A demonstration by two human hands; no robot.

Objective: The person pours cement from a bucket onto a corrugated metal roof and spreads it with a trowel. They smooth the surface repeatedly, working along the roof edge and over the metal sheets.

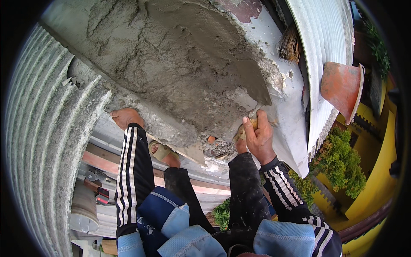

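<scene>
Right hand [260, 138] grips a trowel [254, 82], seemingly smoothing wet cement [171, 55]; left hand [127, 117], grip unclear; next stroke wants blade flat.

No txt, labels, brands, nos. or signs legible in head view.
</scene>
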